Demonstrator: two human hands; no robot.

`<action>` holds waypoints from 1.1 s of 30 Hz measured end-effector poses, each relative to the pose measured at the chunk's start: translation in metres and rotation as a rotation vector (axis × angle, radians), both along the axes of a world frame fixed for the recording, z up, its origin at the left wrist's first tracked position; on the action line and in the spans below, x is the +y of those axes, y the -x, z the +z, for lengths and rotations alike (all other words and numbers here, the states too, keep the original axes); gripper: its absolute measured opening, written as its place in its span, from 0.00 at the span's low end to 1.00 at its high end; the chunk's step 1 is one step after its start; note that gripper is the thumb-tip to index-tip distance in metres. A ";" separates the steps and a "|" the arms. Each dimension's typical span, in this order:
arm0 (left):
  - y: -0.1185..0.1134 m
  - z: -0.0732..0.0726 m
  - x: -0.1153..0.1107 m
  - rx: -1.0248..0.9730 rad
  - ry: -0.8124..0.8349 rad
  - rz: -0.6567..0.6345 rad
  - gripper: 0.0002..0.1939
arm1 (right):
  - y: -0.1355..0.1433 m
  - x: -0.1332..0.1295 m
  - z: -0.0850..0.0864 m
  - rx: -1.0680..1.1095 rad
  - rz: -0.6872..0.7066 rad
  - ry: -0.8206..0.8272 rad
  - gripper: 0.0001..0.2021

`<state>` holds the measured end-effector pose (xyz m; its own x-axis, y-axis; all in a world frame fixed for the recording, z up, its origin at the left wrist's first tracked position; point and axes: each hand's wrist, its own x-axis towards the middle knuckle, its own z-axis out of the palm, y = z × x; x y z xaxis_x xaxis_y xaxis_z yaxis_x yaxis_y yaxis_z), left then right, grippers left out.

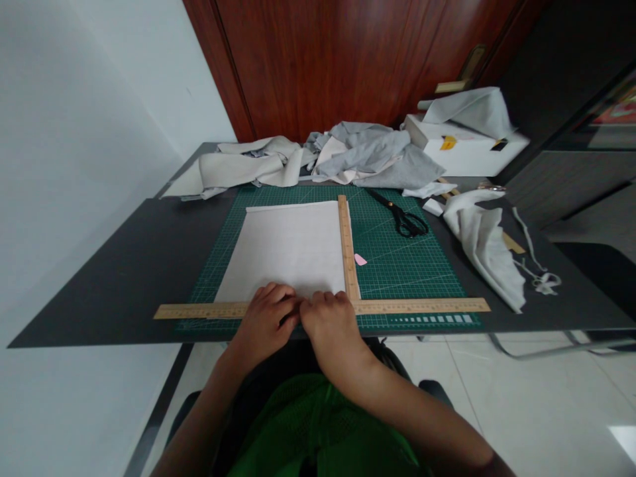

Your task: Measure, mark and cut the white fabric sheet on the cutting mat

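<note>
A white cloth point(285, 248) lies flat on the green cutting mat point(402, 258), with a narrow folded strip along its far edge. A long wooden ruler point(422, 305) runs sideways across its near edge. My left hand point(271, 311) is closed at that edge, thumb and fingers bent over the ruler and cloth. Right beside it, my right hand point(330, 324) is closed too, its fingers curled over the same edge. The fingertips are partly hidden. A second wooden ruler point(348, 248) lies lengthwise along the cloth's right side. Near it is a small pink piece point(360, 260), perhaps tailor's chalk.
Black-handled scissors point(405, 218) lie at the mat's far right. Crumpled grey and white fabric point(368, 156) is heaped along the back, beside a white box point(467, 147). Cloth scraps point(484, 238) and cords cover the right side of the dark table point(134, 265).
</note>
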<state>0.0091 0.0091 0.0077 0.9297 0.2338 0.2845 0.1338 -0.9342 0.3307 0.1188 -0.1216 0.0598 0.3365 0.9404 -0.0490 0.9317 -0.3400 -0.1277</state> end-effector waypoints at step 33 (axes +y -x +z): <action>0.001 0.000 -0.001 0.020 -0.058 0.009 0.09 | -0.007 0.001 0.011 0.062 0.031 0.071 0.14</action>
<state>0.0085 0.0082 0.0082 0.9331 0.2262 0.2796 0.1486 -0.9505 0.2728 0.1255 -0.1208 0.0704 0.3011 0.9439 -0.1356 0.9331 -0.3210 -0.1624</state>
